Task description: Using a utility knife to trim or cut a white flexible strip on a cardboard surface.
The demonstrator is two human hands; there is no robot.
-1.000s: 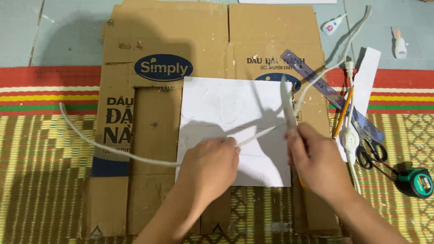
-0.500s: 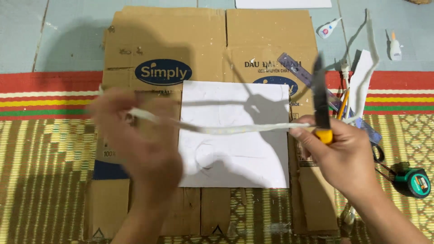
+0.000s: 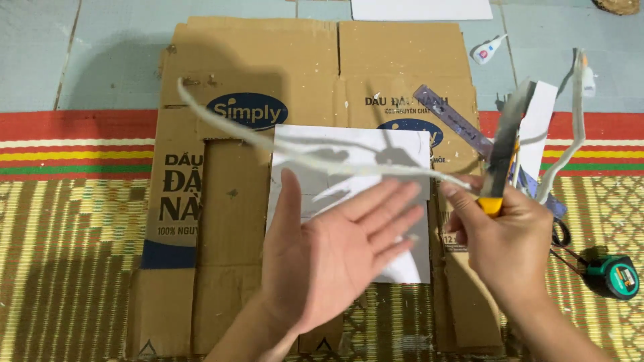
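Brown cardboard, a flattened box with printed labels, is the biggest thing here and lies over a woven mat with red, yellow and green stripes. All places below are told from this cardboard.

On its middle lies a white paper sheet, partly covered by the hands. Over the lower middle of the cardboard the left hand floats with palm up and all fingers spread wide; it holds nothing. Above the sheet a thin white strip runs from the upper left part of the cardboard toward the right edge. There its end meets the fingertips of the right hand, which seem to pinch it. The same hand is closed around the yellow handle of a utility knife, whose blade points up and away. A second pale strip rises at the right of the cardboard, beside the knife; I cannot tell if the hand holds it too.

At the upper right corner of the cardboard lies a grey ruler. Off the right side, on the mat, is a green tape measure. Beyond the top right corner, on the floor, lies a small glue bottle.
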